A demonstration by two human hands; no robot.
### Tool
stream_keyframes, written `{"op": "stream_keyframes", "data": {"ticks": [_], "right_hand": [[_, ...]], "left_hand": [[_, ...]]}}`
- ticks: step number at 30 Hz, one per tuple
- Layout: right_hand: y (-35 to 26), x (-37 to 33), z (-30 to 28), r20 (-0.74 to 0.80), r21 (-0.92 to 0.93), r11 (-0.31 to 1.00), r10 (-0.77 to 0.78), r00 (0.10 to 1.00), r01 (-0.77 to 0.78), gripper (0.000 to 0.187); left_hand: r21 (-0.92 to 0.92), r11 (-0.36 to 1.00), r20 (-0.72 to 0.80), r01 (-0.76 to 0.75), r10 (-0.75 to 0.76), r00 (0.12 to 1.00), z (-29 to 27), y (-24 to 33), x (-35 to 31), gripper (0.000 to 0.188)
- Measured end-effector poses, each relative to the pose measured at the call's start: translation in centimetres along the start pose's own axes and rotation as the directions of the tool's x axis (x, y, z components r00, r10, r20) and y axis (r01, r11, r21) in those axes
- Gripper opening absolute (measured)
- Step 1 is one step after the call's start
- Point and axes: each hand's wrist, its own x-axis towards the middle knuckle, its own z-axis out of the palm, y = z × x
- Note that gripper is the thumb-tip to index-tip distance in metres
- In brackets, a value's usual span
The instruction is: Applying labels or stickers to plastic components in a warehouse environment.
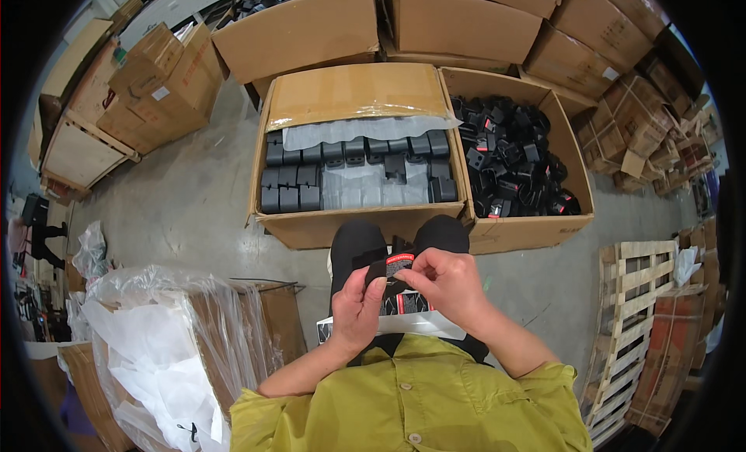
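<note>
Over my lap, my left hand (355, 308) is closed on a black plastic part (375, 275), thumb on its near side. A label with a red band and small print (399, 261) lies against that part's face. My right hand (449, 279) pinches at the label's lower right edge with thumb and forefinger; whether the label is fully stuck down, I cannot tell. Just below my hands, a sheet of black, white and red labels (412, 303) rests across my thighs, with a white strip of sheet (423, 325) along its near side.
Before my knees stands a carton (350, 223) with rows of black parts and translucent wrapping. Right of it, another carton (517, 236) holds a loose heap of labelled black parts. A plastic-wrapped box (210, 328) is at my left, a wooden pallet (633, 328) at my right.
</note>
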Motion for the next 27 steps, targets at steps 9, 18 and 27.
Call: {"op": "stream_keyframes", "data": {"ticks": [9, 18, 27], "right_hand": [[2.8, 1.4, 0.4, 0.158, 0.243, 0.960, 0.102, 0.982, -0.139, 0.059], [5.4, 1.7, 1.8, 0.220, 0.333, 0.921, 0.131, 0.967, -0.200, 0.029], [16.1, 9.7, -8.0, -0.184, 0.793, 0.568, 0.568, 0.802, -0.220, 0.050]], "left_hand": [[-0.395, 0.873, 0.153, 0.286, -0.244, 0.958, -0.1, -0.2, 1.3, 0.028], [-0.452, 0.814, 0.214, 0.364, -0.297, 0.931, 0.6, -1.9, 2.5, 0.026], [-0.024, 0.967, 0.069, 0.255, -0.253, 0.965, -1.3, -2.5, 4.4, 0.034]]}}
